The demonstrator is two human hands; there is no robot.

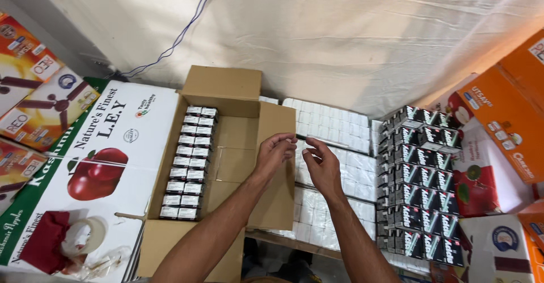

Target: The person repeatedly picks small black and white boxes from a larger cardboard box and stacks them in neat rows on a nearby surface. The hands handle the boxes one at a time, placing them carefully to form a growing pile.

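Presently: left hand (276,150) and right hand (321,165), fingertips pinched facing each other over the right flap of the open cardboard carton (238,147); whether they pinch anything cannot be told. The carton lies long axis running away from the person, mouth up, two rows of small black-and-white boxes (190,161) along its left wall. Risk, judged: the raised right flap could fold inward under a leaning wrist, or the stack of dark boxes (422,184) at right topple if knocked.
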